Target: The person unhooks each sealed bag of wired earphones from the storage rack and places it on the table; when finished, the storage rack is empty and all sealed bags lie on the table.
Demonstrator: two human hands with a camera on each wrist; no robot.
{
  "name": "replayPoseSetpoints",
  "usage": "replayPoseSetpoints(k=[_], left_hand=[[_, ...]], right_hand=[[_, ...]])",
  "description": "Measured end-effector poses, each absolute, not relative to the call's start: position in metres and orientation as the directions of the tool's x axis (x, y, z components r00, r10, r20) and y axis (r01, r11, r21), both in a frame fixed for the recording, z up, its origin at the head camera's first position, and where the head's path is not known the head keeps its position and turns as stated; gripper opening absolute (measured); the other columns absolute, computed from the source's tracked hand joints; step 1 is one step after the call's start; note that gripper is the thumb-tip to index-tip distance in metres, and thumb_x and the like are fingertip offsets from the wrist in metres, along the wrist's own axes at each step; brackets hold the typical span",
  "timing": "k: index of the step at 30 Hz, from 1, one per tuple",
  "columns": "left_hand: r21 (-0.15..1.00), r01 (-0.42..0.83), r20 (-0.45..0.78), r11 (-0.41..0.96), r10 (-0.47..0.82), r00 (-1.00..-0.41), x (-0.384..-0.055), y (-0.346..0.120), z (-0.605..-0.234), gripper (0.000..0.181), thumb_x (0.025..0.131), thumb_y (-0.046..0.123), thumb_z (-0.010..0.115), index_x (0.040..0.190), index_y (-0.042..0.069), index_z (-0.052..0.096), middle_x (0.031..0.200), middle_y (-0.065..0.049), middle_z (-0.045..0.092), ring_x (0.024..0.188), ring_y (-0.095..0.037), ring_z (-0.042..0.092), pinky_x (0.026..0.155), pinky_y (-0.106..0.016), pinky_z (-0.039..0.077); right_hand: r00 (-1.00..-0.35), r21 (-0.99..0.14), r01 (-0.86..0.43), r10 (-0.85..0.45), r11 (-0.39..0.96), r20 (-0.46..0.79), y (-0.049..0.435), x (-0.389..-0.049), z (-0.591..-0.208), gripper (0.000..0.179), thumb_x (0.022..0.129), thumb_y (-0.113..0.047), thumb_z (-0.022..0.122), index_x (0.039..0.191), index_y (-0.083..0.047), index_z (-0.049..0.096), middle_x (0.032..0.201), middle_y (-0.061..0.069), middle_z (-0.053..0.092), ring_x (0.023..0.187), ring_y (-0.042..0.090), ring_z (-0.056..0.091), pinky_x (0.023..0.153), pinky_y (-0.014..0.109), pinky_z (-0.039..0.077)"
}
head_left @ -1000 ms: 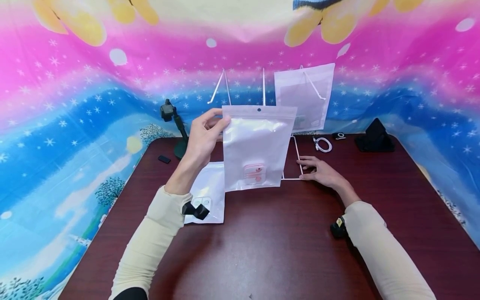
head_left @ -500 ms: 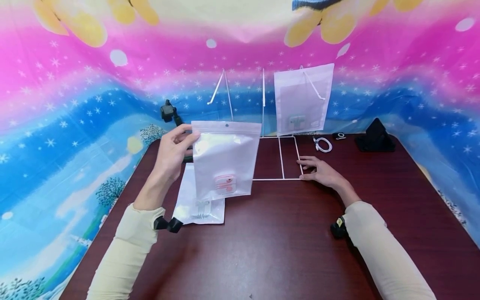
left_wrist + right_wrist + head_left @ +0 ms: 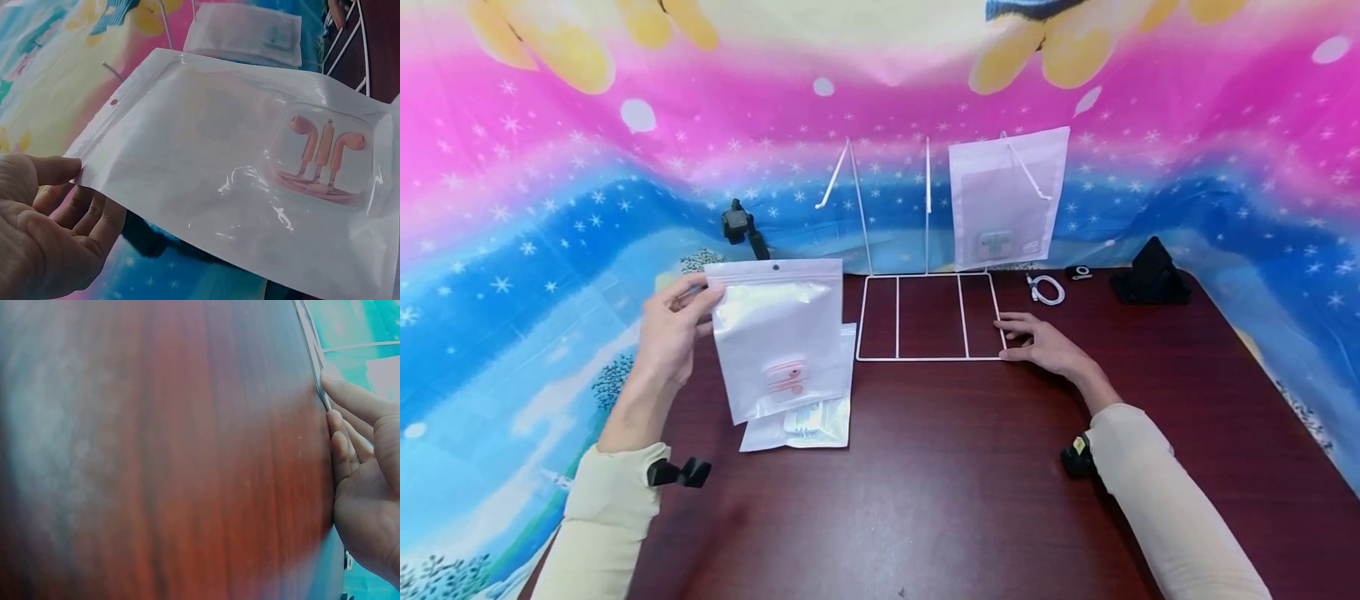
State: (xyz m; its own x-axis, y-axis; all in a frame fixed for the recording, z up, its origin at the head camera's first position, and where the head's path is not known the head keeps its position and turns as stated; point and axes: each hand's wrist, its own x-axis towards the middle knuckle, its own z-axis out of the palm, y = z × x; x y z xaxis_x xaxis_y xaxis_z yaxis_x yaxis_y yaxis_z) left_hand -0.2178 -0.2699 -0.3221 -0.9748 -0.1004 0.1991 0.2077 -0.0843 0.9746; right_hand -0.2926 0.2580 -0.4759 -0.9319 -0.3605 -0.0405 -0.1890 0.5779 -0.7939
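My left hand (image 3: 668,333) pinches the upper left edge of a white zip bag (image 3: 775,329) and holds it up at the left. Through the bag's clear front, pink earphones (image 3: 322,153) in a case show in the left wrist view. Behind and below it, a second zip bag (image 3: 831,429) lies on the table, partly covered. A white wire display rack (image 3: 925,359) stands at the back, its prongs pointing forward. With thumb and fingers, my right hand (image 3: 1045,343) holds the front right corner of the rack's base. Another earphone bag (image 3: 1011,192) hangs on the right prong.
Behind the rack's right side lie a coiled white cable (image 3: 1047,289) and a small dark item (image 3: 1078,272). A black stand (image 3: 1150,275) is at the back right corner. A dark jointed stand (image 3: 741,225) rises at the back left, partly hidden by the held bag.
My left hand has carried the zip bag left and down, away from the front of the rack, until it overlaps the bag on the table. The right hand has stayed on the rack.
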Motion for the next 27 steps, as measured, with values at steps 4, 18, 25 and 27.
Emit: replayPoseSetpoints(k=[4,18,25,27], left_hand=[[0.964,0.208,0.186,-0.168,-0.140,-0.973,-0.213,-0.286,-0.322,0.011,0.096,0.005,0.074,0.103,0.013,0.078,0.091,0.001,0.079,0.072,-0.011,0.075,0.064,-0.024,0.060],[0.958,0.200,0.141,-0.207,-0.267,-0.953,-0.197,-0.337,-0.316,0.015,0.093,0.008,0.078,0.108,0.009,0.077,0.096,0.000,0.078,0.075,-0.013,0.077,0.061,-0.025,0.061],[0.979,0.128,0.065,-0.159,-0.351,-0.934,-0.184,-0.362,-0.314,0.029,0.090,0.018,0.083,0.118,0.012,0.076,0.105,0.004,0.073,0.080,-0.011,0.074,0.062,-0.024,0.059],[0.985,0.096,0.038,-0.144,-0.363,-0.931,-0.182,-0.367,-0.315,0.033,0.089,0.021,0.084,0.120,0.013,0.076,0.108,0.005,0.071,0.081,-0.010,0.073,0.063,-0.024,0.059]], right_hand=[[-0.930,-0.795,-0.193,-0.365,0.575,-0.038,0.259,-0.293,-0.478,0.066,0.095,-0.018,0.078,0.153,-0.002,0.050,0.161,0.019,0.036,0.129,0.036,0.052,0.100,0.043,0.048],[-0.932,-0.777,-0.207,-0.362,0.595,-0.029,0.262,-0.296,-0.480,0.065,0.096,-0.018,0.076,0.153,-0.005,0.050,0.162,0.016,0.036,0.126,0.033,0.054,0.103,0.046,0.041],[-0.932,-0.776,-0.213,-0.362,0.594,-0.020,0.259,-0.294,-0.478,0.065,0.096,-0.018,0.077,0.153,-0.002,0.050,0.160,0.017,0.039,0.126,0.035,0.053,0.099,0.041,0.042],[-0.932,-0.778,-0.211,-0.361,0.592,-0.021,0.259,-0.294,-0.478,0.065,0.096,-0.018,0.077,0.153,-0.002,0.050,0.160,0.016,0.039,0.126,0.035,0.053,0.100,0.042,0.042]])
